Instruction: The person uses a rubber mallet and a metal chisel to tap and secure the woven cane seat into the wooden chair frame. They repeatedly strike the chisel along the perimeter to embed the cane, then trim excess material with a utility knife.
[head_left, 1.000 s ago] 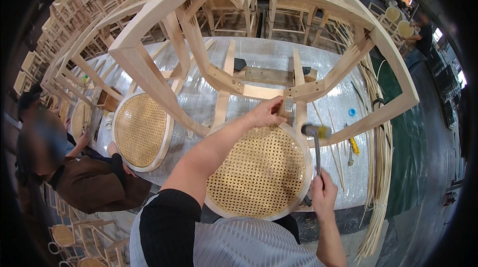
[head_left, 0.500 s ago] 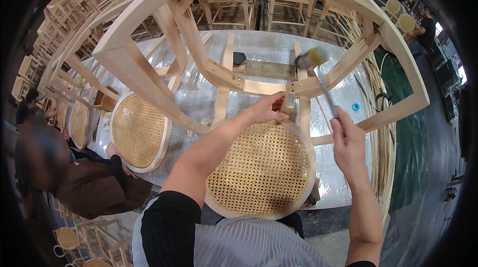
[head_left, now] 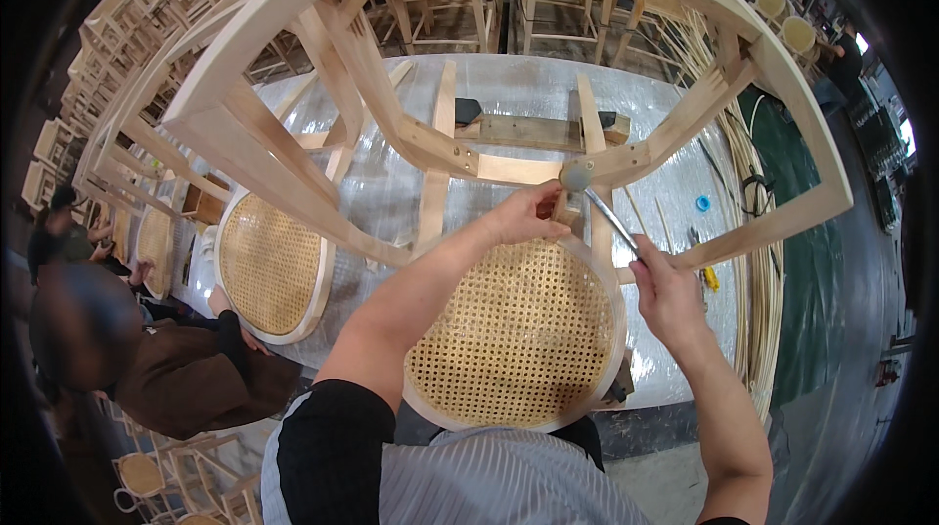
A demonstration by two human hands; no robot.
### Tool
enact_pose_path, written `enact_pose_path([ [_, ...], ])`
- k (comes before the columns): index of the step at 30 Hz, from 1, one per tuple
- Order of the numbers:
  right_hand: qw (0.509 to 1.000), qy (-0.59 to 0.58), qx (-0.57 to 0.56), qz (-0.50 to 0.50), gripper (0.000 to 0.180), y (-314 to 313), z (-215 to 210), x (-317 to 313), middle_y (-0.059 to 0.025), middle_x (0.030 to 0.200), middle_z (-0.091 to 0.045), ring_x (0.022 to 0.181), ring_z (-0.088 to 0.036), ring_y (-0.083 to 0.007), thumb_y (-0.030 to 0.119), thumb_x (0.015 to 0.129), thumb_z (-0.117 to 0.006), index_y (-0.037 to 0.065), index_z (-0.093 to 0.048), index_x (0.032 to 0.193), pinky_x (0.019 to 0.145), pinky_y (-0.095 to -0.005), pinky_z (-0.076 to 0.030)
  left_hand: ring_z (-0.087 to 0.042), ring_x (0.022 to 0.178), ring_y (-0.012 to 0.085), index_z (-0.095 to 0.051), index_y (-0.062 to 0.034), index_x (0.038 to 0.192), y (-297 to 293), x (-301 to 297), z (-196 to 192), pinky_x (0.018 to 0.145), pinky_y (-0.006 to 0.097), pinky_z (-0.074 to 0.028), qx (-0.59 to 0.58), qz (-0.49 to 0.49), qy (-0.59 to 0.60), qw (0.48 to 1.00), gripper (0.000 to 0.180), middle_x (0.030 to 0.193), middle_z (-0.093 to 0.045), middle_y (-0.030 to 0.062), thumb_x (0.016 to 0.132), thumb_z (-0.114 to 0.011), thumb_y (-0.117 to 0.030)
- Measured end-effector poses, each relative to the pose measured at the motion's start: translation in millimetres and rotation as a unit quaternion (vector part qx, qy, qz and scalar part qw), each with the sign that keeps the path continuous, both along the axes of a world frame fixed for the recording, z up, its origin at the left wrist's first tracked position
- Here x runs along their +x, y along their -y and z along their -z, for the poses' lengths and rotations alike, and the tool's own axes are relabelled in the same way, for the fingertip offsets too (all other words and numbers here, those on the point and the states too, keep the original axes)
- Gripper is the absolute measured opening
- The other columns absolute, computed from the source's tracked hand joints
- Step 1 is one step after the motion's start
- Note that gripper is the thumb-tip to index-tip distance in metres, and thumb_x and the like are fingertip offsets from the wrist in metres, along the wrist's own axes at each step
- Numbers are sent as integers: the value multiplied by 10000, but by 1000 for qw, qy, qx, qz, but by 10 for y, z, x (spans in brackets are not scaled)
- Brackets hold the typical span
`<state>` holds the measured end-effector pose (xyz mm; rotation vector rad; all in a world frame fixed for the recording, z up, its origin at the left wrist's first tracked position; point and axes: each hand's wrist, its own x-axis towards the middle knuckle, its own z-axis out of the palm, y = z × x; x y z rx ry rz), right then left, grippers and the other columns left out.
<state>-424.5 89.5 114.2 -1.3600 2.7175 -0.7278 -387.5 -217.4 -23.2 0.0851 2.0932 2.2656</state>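
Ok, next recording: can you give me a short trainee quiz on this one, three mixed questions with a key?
1. What does the right hand hold?
2. True or false: the left hand lies flat on the middle of the woven seat.
3. What colour is the small ring on the table? A) red B) blue C) white

Key:
1. A hammer.
2. False; it holds a small wooden block by the seat's far edge.
3. B.

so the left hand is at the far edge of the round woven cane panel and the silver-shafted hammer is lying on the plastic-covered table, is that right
The silver-shafted hammer isn't on the table: the head view shows it in the right hand. The left hand is at the far edge of the cane panel.
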Motion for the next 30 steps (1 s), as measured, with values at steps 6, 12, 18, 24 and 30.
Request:
enact_pose_path([
  [6, 982, 17, -185, 25, 339, 13, -401, 98, -189, 934, -740, 784, -718, -353, 97, 1066, -688, -4, -671, 1389, 747, -418, -570, -609, 1348, 164, -526, -80, 1526, 30, 144, -123, 1164, 377, -520, -20, -34, -22, 999, 712, 1466, -632, 43, 896, -844, 16],
  [12, 972, 60, -223, 48, 356, -169, -198, 158, -137, 885, -705, 741, -664, -194, 99, 1082, -683, -50, -656, 1404, 713, -332, -541, -617, 1307, 141, -559, -88, 1465, 99, 110, -289, 1172, 353, -491, -47, -34, -33, 998, 637, 1437, -629, 25, 899, -807, 64],
  [18, 972, 121, -193, 63, 357, -257, 6, 214, -155, 905, -717, 747, -663, -173, 89, 1077, -686, -49, -663, 1405, 715, -328, -546, -622, 1323, 157, -556, -86, 1475, 89, 118, -209, 1194, 357, -486, -53, -17, -4, 998, 646, 1455, -626, 40, 902, -817, 54],
  [24, 966, 133, -212, 68, 359, -226, 0, 169, -159, 908, -720, 759, -668, -181, 88, 1076, -686, -48, -664, 1407, 732, -328, -549, -626, 1322, 168, -540, -89, 1499, 82, 105, -122, 1197, 366, -490, -48, -25, -20, 998, 684, 1461, -621, 29, 896, -837, 41],
  [30, 957, 72, -279, 32, 367, 17, -318, 149, -146, 916, -705, 767, -665, -187, 82, 1079, -676, -36, -661, 1426, 734, -330, -545, -631, 1297, 156, -518, -94, 1533, 75, 146, -49, 1170, 353, -503, -30, -34, -10, 999, 708, 1462, -613, 14, 909, -816, 57],
])
